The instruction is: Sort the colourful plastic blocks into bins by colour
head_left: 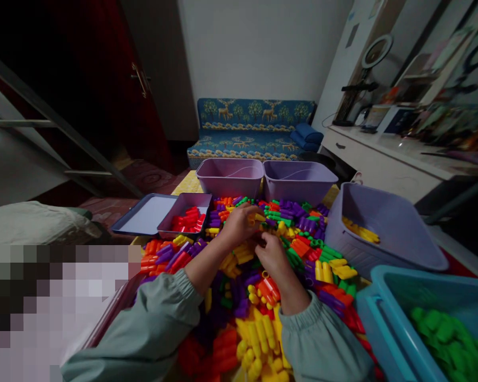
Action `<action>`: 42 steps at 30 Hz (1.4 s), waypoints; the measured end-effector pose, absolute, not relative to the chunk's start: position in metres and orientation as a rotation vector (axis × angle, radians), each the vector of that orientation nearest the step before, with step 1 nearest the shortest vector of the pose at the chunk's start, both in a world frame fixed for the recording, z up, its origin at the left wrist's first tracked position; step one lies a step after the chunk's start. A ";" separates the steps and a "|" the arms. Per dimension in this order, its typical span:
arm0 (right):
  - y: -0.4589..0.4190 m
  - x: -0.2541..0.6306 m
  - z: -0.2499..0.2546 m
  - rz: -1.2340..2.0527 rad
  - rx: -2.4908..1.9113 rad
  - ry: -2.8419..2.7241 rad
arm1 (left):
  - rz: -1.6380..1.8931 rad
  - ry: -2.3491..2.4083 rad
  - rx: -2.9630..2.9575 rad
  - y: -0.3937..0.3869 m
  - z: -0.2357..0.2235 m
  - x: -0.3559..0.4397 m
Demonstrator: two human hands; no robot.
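Over a heap of colourful plastic pieces [263,331], my two hands are close together. My left hand [241,225] curls its fingers around a yellow plastic piece [258,217], only part of which shows. Just below and to the right, my right hand [273,254] has its fingertips pinched together; anything between them is too small or hidden to make out. Red, orange, yellow, green and purple tube-like pieces lie all around and under both hands, many in side-by-side clusters.
Two purple bins [230,183] stand behind the heap. At right are a larger purple bin [386,228] with yellow pieces and a teal bin [394,318] with green ones. A shallow box [185,233] with red pieces sits left, its lid open. Beyond is a patterned sofa [247,139].
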State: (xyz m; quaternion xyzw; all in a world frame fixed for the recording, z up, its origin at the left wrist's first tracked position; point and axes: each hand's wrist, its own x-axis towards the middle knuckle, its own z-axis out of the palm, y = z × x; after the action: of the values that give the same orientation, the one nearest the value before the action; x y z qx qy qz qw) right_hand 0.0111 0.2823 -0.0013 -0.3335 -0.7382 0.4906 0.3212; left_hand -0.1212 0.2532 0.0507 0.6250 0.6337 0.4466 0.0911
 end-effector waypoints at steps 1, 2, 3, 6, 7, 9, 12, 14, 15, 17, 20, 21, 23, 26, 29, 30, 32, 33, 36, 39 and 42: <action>0.282 0.011 -0.001 1.312 -0.883 -1.918 | 1.460 1.823 1.712 0.243 0.052 -0.119; 0.281 0.012 0.000 1.336 -0.888 -1.898 | 1.583 1.756 1.521 0.234 0.053 -0.116; 0.280 0.012 0.000 1.357 -0.889 -1.882 | 1.690 1.679 1.299 0.225 0.053 -0.112; 0.278 0.011 0.000 1.376 -0.854 -1.843 | 1.856 1.397 0.667 0.203 0.052 -0.102; 0.278 0.011 0.000 1.380 -0.833 -1.825 | 1.866 1.305 0.532 0.198 0.050 -0.099; 0.277 0.010 0.001 1.386 -0.802 -1.780 | 1.858 1.168 0.390 0.192 0.047 -0.095; 0.276 0.012 0.007 1.349 -0.796 -1.746 | 1.870 1.082 0.352 0.189 0.043 -0.094; 0.275 0.013 0.012 1.327 -0.798 -1.757 | 1.878 1.050 0.383 0.189 0.041 -0.095; 0.274 0.014 0.015 1.335 -0.799 -1.774 | 1.875 1.037 0.404 0.188 0.040 -0.096; 0.273 0.015 0.019 1.351 -0.806 -1.822 | 1.860 1.017 0.441 0.188 0.040 -0.097; 0.270 0.015 0.023 1.277 -0.814 -1.881 | 1.852 1.012 0.457 0.187 0.039 -0.097; 0.270 0.015 0.023 1.237 -0.807 -1.884 | 1.853 1.014 0.451 0.187 0.039 -0.097; 0.269 0.014 0.024 1.168 -0.778 -1.884 | 1.858 1.020 0.431 0.187 0.037 -0.097; 0.270 0.016 0.028 1.118 -0.745 -1.885 | 1.874 1.031 0.403 0.189 0.035 -0.096; 0.272 0.020 0.033 1.126 -0.782 -1.888 | 1.880 1.049 0.347 0.190 0.034 -0.096; 0.273 0.022 0.035 1.164 -0.793 -1.874 | 1.871 1.045 0.330 0.191 0.034 -0.096; 0.277 0.026 0.039 1.280 -0.801 -1.797 | 1.851 1.021 0.324 0.190 0.035 -0.096; 0.280 0.029 0.041 1.336 -0.802 -1.736 | 1.843 1.009 0.330 0.190 0.036 -0.096; 0.293 0.039 0.048 1.372 -0.820 -1.485 | 1.852 1.008 0.333 0.189 0.036 -0.096; 0.308 0.050 0.054 1.321 -0.772 -1.106 | 1.858 1.014 0.337 0.189 0.035 -0.097; 0.319 0.061 0.061 1.309 -0.638 -0.752 | 1.844 1.010 0.356 0.189 0.033 -0.097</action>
State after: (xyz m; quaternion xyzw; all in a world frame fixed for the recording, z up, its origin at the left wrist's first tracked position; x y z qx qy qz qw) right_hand 0.0612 0.3188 0.0611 -0.2844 -0.3355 0.5835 0.6827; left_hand -0.0970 0.1893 0.0331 0.1460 0.4148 0.7570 0.4833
